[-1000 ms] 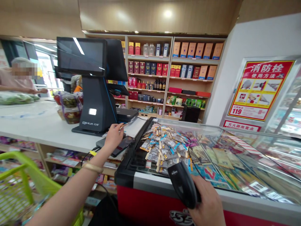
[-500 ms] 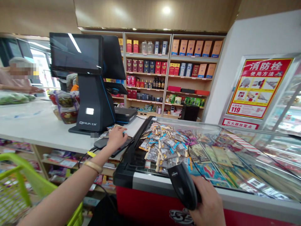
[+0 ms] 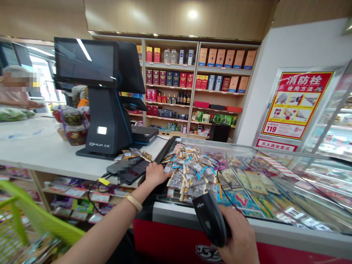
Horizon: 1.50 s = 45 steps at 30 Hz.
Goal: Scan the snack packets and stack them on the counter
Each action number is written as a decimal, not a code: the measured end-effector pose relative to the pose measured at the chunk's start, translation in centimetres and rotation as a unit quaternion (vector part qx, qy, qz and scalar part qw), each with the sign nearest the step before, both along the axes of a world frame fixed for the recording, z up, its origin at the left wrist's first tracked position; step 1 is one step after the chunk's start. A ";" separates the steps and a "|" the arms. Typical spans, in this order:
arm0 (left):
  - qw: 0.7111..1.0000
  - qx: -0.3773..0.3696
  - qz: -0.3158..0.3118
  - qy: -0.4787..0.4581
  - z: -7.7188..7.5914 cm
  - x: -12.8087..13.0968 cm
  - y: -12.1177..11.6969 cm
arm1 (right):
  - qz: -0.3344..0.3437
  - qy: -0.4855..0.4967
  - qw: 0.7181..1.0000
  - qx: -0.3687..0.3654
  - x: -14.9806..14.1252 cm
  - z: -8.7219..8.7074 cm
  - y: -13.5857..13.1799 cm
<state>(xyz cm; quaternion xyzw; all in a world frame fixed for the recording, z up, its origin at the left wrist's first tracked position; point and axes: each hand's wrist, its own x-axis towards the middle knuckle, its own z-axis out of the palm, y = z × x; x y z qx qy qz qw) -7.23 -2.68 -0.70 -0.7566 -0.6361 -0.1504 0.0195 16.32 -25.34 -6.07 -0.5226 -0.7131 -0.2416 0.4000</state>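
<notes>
My right hand (image 3: pixel 238 234) is wrapped round the handle of a black barcode scanner (image 3: pixel 209 218), its head pointing up and left over the freezer's front edge. My left hand (image 3: pixel 157 173) reaches to the left side of a heap of small clear snack packets (image 3: pixel 192 172) on the freezer's glass top. Its fingers are apart and partly extended at the nearest packets, with nothing visible held. A few more such packets (image 3: pixel 134 154) lie on the counter, behind a dark flat device (image 3: pixel 136 171) with cables.
A QIHUA checkout terminal (image 3: pixel 106 121) stands on the white counter (image 3: pixel 30 146), with jars of food (image 3: pixel 74 126) beside it. A green basket (image 3: pixel 35 212) is at lower left. The glass-topped freezer (image 3: pixel 170 211) extends right. A person (image 3: pixel 18 88) stands at far left.
My left hand has moved right, from the packets on the counter to the edge of the heap on the freezer. The right hand still holds the scanner in nearly the same place.
</notes>
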 end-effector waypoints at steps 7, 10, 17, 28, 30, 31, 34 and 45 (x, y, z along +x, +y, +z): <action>0.990 -0.044 -0.025 -0.133 0.7 -1.3 0.3 | -0.004 0.000 1.000 0.002 -0.1 -0.2 0.1; 0.982 -0.057 -0.038 -0.176 0.7 -2.3 -0.3 | 0.000 0.003 1.000 0.006 -0.3 0.0 0.1; 0.898 -0.046 -0.137 -0.415 -0.6 -4.3 -3.5 | 0.000 0.010 1.000 0.007 -0.9 0.8 0.0; 0.884 0.022 -0.279 -0.374 2.0 -4.1 -8.8 | -0.022 0.022 0.998 -0.049 -2.1 2.3 -0.1; 0.886 0.031 -0.281 -0.369 2.3 -4.0 -9.2 | -0.026 0.020 0.997 -0.065 -2.3 2.4 -0.1; 0.886 0.034 -0.279 -0.367 2.4 -4.0 -9.3 | -0.029 0.019 0.997 -0.070 -2.3 2.4 0.0; 0.887 0.039 -0.277 -0.366 2.6 -4.0 -9.4 | -0.033 0.016 0.997 -0.075 -2.5 2.5 0.0; 0.867 0.031 -0.204 -0.454 2.3 -5.4 -7.1 | -0.014 -0.013 1.000 -0.019 -0.9 1.6 0.0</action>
